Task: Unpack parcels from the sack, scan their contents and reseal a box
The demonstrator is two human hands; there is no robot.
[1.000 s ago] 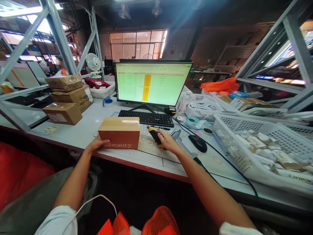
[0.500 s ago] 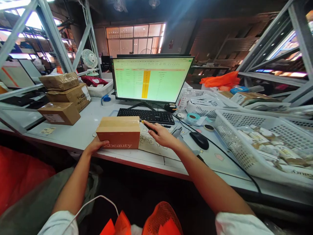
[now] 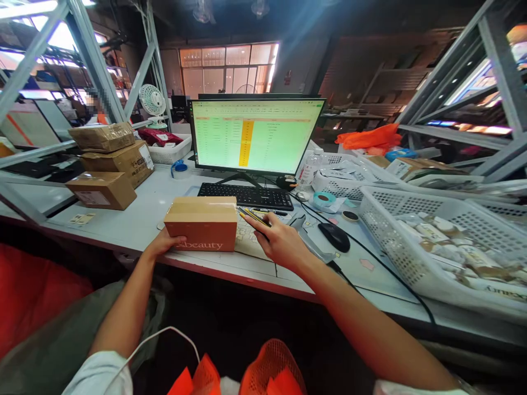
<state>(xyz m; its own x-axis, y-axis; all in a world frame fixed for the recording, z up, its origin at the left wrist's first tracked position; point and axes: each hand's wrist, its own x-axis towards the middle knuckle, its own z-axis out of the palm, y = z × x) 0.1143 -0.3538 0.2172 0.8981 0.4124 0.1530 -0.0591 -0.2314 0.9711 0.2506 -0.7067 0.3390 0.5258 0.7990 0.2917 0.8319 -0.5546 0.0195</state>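
A brown cardboard box (image 3: 201,227) with "beauty" printed on its front and tape along its top rests at the desk's front edge. My left hand (image 3: 163,242) grips its lower left corner, thumb on the front face and the other fingers hidden. Just off the box's right end, my right hand (image 3: 280,237) is closed around a slim black-and-yellow utility knife (image 3: 256,216). The knife points left toward the box's upper right edge. Behind the box is a black keyboard (image 3: 247,196). A grey handheld scanner (image 3: 307,237) lies partly behind my right hand.
Several closed cartons (image 3: 101,189) stand on the left. A monitor (image 3: 255,131) rises behind the keyboard. Right of my hand are a black mouse (image 3: 334,236) with its cable, tape rolls (image 3: 324,198) and a white perforated basket (image 3: 395,241) of small packages.
My right hand has drawn back to the right from the box's end, still with the knife, now turned so more of it shows. My left hand stays on the box.
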